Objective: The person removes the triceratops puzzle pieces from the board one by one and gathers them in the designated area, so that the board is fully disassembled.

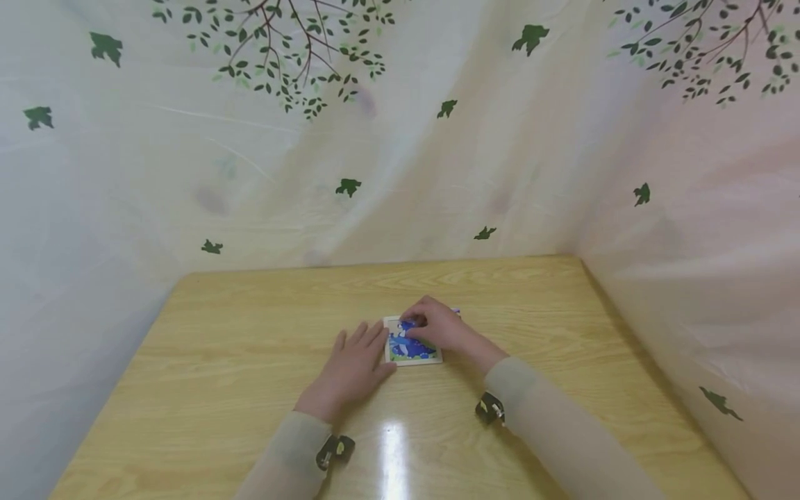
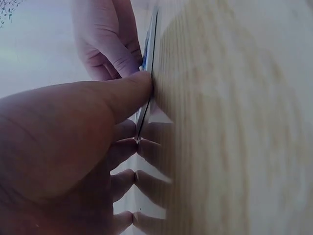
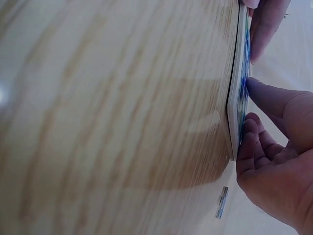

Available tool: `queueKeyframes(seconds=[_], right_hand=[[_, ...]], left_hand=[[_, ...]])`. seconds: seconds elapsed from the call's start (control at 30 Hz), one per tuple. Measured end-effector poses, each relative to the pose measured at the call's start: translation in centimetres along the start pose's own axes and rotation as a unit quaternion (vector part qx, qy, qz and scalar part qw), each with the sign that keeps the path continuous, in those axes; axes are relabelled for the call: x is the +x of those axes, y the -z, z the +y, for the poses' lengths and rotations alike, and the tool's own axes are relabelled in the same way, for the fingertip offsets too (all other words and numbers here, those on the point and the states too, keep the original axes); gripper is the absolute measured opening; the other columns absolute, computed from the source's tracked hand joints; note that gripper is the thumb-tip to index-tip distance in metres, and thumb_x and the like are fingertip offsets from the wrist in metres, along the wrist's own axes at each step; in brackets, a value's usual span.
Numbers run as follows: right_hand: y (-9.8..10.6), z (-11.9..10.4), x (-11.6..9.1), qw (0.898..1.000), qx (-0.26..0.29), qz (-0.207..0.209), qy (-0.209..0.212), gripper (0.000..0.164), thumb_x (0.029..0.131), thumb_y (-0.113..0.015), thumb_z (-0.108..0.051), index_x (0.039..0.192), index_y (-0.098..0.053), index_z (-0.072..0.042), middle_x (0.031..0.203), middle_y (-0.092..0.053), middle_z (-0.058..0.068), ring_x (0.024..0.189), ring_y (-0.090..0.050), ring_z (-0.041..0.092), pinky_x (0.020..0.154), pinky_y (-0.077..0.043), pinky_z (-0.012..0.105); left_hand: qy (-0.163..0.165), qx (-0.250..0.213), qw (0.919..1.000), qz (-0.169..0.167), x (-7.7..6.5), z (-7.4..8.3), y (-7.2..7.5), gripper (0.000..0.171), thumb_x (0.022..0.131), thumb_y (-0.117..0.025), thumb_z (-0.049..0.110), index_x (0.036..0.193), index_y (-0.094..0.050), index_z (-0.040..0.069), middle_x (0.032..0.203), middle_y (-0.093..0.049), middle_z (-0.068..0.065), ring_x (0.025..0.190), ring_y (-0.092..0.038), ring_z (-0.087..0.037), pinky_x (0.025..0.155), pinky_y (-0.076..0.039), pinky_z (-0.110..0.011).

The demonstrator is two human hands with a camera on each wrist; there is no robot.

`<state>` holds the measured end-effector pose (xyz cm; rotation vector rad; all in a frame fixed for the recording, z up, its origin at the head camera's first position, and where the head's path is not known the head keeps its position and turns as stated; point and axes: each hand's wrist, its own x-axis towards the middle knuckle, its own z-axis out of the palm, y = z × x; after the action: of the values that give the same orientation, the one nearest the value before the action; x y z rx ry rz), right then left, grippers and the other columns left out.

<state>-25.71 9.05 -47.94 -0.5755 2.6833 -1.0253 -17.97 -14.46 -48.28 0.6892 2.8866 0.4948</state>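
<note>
A small jigsaw puzzle [image 1: 417,352] with a blue cartoon picture in a pale frame lies flat on the table. My left hand [image 1: 353,368] rests at its left side with fingers spread and fairly straight. In the left wrist view, the left thumb [image 2: 132,93] touches the frame's edge. Over the puzzle's upper right part is my right hand [image 1: 437,325], its fingers bent and the thumb low on the picture. The right wrist view shows the right thumb [image 3: 264,93] against the blue surface. Whether a piece is pinched there is hidden by the fingers.
A small blue and purple bit [image 1: 455,311] shows just beyond the right hand; in the right wrist view a thin flat piece [image 3: 221,202] lies on the table. The wooden table [image 1: 250,326] meets a leaf-printed cloth [image 1: 400,153] at the back and sides.
</note>
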Motion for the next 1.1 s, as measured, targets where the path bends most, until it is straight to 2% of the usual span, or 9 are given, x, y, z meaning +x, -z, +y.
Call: queueKeyframes(seconds=[0.3, 0.93, 1.1], right_hand=[[-0.1, -0.1, 0.0, 1.000, -0.025, -0.014, 0.009, 0.026, 0.105, -0.078, -0.018, 0.131, -0.081, -0.022, 0.117, -0.060, 0.000, 0.103, -0.060, 0.017, 0.096, -0.056, 0.041], [-0.1, -1.1, -0.1, 0.999, -0.046, -0.006, 0.002, 0.018, 0.104, -0.080, -0.014, 0.121, -0.078, -0.020, 0.113, -0.061, 0.003, 0.100, -0.059, 0.019, 0.092, -0.056, 0.042], [-0.1, -1.2, 0.1, 0.999, -0.037, 0.005, 0.007, 0.030, 0.101, -0.080, -0.007, 0.130, -0.075, -0.014, 0.111, -0.063, 0.003, 0.099, -0.059, 0.019, 0.091, -0.056, 0.041]], left_hand=[[0.000, 0.009, 1.0000, 0.000, 0.0, 0.1, 0.0, 0.072, 0.114, -0.057, 0.048, 0.171, -0.040, 0.007, 0.179, -0.031, -0.012, 0.166, -0.022, -0.043, 0.132, -0.011, -0.071], [-0.002, 0.014, 0.9999, -0.004, -0.1, 0.0, -0.1, 0.070, 0.115, -0.057, 0.046, 0.170, -0.041, 0.007, 0.179, -0.032, -0.012, 0.166, -0.022, -0.042, 0.132, -0.012, -0.071], [0.003, 0.014, 0.9999, -0.006, 0.0, -0.1, -0.1, 0.071, 0.115, -0.056, 0.048, 0.171, -0.040, 0.008, 0.180, -0.031, -0.011, 0.167, -0.021, -0.042, 0.132, -0.011, -0.071]])
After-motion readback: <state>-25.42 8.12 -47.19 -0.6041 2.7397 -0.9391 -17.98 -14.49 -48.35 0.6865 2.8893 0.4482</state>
